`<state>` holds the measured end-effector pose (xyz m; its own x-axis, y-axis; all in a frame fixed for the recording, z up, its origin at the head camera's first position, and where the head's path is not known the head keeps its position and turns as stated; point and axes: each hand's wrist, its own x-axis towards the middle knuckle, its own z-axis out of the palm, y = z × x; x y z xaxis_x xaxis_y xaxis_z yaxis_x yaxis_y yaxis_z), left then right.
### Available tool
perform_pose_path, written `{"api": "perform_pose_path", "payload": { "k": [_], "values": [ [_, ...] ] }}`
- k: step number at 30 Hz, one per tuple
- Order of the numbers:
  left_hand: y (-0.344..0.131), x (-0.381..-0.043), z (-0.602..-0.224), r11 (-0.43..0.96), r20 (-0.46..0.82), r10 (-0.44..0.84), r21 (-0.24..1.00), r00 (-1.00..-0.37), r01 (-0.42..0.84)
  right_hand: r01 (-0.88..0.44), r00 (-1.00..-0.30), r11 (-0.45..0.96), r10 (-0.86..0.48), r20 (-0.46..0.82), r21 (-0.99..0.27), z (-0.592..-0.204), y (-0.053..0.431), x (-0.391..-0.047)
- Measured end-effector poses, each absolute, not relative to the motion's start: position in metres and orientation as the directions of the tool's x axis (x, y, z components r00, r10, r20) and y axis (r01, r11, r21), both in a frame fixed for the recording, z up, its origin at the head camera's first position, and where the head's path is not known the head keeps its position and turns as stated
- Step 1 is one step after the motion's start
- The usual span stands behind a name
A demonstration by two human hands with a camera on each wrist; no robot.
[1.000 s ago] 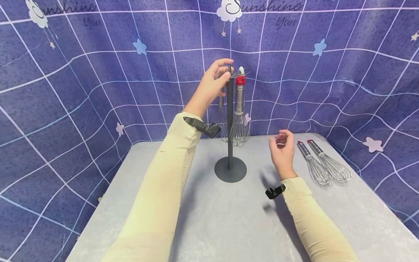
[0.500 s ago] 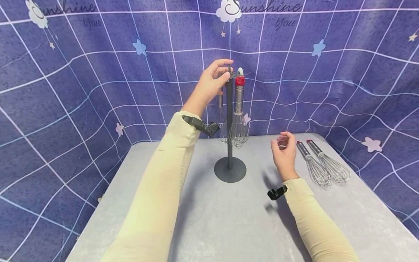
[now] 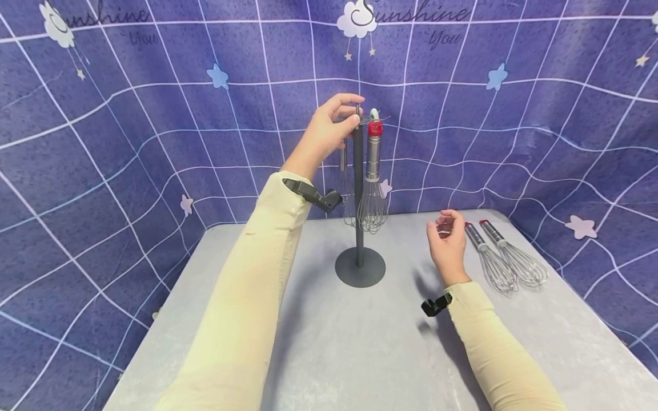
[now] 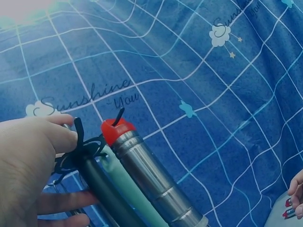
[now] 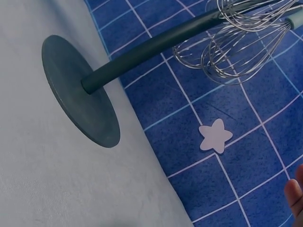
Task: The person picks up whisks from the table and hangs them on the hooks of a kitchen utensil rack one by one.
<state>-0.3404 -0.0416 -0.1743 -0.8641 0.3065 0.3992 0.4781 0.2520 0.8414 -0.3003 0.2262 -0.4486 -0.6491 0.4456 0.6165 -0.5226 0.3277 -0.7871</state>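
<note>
Blue gridded curtain (image 3: 437,103) behind grey table (image 3: 360,342). Left hand (image 3: 329,127): thumb and fingers clasped about the top of dark stand (image 3: 359,242), upright on table; red-capped whisk (image 3: 373,160) hanging from it. Right hand (image 3: 447,248): loosely bent, thumb apart from fingers, near 2 whisks (image 3: 503,244) lying tableside.

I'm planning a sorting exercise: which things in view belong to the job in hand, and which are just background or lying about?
Job, it seems:
dark grey, round-based stand, top gripped by the left hand
steel-handled wire whisks, one red-capped, hanging there
two red-tipped wire whisks lying apart, probably

Background:
blue, white-gridded cloth
pale grey table
black wrist cameras
</note>
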Motion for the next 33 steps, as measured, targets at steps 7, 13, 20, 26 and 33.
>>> {"api": "perform_pose_path", "payload": {
  "k": [7,13,20,26,33],
  "values": [
    [-0.044,-0.341,-0.170,0.303,0.362,0.325,0.835,-0.874,0.459,-0.516,-0.649,0.336,0.446,0.616,-0.788,-0.451,0.228,-0.299],
    [-0.044,-0.341,-0.166,0.304,0.322,0.337,0.852,-0.885,0.426,-0.503,-0.663,0.340,0.438,0.607,-0.795,-0.451,0.232,-0.298],
    [-0.046,-0.339,-0.161,0.308,0.268,0.353,0.872,-0.897,0.382,-0.519,-0.641,0.366,0.430,0.635,-0.772,-0.439,0.238,-0.296],
    [-0.047,-0.335,-0.154,0.357,0.217,0.352,0.868,-0.911,0.344,-0.517,-0.626,0.418,0.410,0.663,-0.747,-0.428,0.254,-0.300],
    [-0.044,-0.333,-0.150,0.354,0.205,0.324,0.879,-0.924,0.319,-0.474,-0.623,0.507,0.385,0.681,-0.720,-0.418,0.284,-0.306]
  ]
}}
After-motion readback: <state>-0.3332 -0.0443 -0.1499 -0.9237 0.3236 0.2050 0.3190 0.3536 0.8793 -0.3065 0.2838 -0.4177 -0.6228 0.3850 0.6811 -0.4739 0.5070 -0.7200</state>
